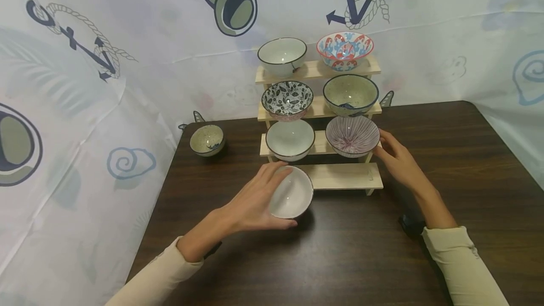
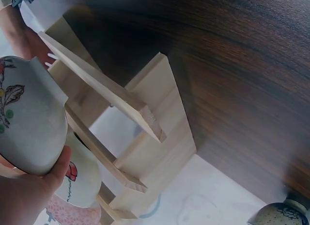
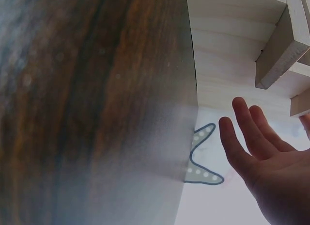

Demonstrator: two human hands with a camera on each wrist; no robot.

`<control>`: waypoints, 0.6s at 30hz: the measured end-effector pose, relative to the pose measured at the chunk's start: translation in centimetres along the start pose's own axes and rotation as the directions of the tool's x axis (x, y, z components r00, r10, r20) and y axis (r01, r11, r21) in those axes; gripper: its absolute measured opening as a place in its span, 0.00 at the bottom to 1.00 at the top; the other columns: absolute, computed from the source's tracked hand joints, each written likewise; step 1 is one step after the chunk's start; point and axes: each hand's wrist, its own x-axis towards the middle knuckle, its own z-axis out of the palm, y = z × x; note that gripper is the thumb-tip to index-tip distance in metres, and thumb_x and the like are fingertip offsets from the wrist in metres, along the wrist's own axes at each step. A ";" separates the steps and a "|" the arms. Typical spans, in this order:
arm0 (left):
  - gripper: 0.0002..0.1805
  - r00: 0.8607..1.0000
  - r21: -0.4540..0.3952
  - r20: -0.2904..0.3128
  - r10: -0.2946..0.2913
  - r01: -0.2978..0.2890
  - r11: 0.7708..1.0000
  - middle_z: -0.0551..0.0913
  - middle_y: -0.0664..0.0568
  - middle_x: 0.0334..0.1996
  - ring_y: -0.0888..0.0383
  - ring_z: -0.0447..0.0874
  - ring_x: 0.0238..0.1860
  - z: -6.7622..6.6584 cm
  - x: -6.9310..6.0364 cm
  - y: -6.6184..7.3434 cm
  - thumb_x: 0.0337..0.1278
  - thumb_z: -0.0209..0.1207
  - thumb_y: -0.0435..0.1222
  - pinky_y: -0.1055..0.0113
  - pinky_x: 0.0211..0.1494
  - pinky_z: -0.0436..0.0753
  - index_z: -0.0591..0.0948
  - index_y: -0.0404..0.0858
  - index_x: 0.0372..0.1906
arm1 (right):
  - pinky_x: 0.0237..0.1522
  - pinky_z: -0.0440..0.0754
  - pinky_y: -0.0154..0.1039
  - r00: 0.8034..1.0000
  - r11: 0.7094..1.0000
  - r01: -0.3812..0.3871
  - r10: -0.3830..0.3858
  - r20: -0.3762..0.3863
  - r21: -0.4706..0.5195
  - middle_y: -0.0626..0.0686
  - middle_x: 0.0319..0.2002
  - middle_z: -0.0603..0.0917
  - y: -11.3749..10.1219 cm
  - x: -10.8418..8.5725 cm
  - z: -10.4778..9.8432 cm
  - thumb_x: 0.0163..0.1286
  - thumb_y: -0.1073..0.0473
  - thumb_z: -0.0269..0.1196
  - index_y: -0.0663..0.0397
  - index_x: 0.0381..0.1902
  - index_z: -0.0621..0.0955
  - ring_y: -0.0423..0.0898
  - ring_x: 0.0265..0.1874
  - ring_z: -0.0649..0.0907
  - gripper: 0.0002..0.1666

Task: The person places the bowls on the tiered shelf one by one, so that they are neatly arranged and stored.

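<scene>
My left hand [image 1: 252,202] grips a white bowl [image 1: 294,197] between thumb and fingers, in front of the left end of the lowest step of a wooden tiered stand [image 1: 344,176]. In the left wrist view that bowl [image 2: 36,120] has a leaf pattern outside, and the thumb presses its side. My right hand [image 1: 399,162] is at the stand's right side, beside a purple-striped bowl [image 1: 352,136]. Its fingers [image 3: 252,133] extend loosely near the stand in the right wrist view; whether they touch it I cannot tell.
A plain white bowl [image 1: 290,140] stands left of the striped one. Higher steps carry a black-leaf bowl [image 1: 287,99], a green-grey bowl [image 1: 350,93], a dark-rimmed white bowl [image 1: 282,53] and a red-blue bowl [image 1: 345,50]. A small speckled bowl [image 1: 207,140] sits left on the dark table [image 1: 331,259].
</scene>
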 end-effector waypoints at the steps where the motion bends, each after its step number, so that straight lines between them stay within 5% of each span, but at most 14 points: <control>1: 0.62 1.000 0.002 0.000 0.003 -0.003 1.000 0.66 0.46 0.74 0.51 0.64 0.74 0.0 0.0 0.0 0.33 0.77 0.65 0.51 0.66 0.81 0.66 0.45 0.76 | 0.70 0.65 0.71 1.000 1.000 -0.001 0.001 0.000 -0.002 0.62 0.74 0.69 0.0 0.0 0.0 0.81 0.39 0.52 0.36 0.82 0.60 0.66 0.73 0.70 0.37; 11: 0.62 1.000 -0.030 0.015 0.023 -0.023 0.999 0.65 0.47 0.75 0.51 0.63 0.76 0.6 0.5 0.6 0.34 0.78 0.64 0.42 0.77 0.68 0.66 0.43 0.76 | 0.69 0.66 0.72 1.000 1.000 0.010 -0.010 0.007 -0.002 0.64 0.74 0.69 0.0 0.0 -0.1 0.82 0.40 0.52 0.35 0.82 0.59 0.68 0.72 0.71 0.36; 18: 0.61 0.998 -0.019 0.012 0.059 -0.059 0.998 0.65 0.46 0.74 0.53 0.63 0.75 1.1 1.2 1.0 0.35 0.77 0.64 0.51 0.71 0.77 0.66 0.42 0.76 | 0.69 0.66 0.71 1.000 1.000 0.013 -0.013 0.010 0.012 0.62 0.73 0.70 0.1 0.0 0.0 0.81 0.39 0.52 0.35 0.82 0.59 0.66 0.72 0.72 0.36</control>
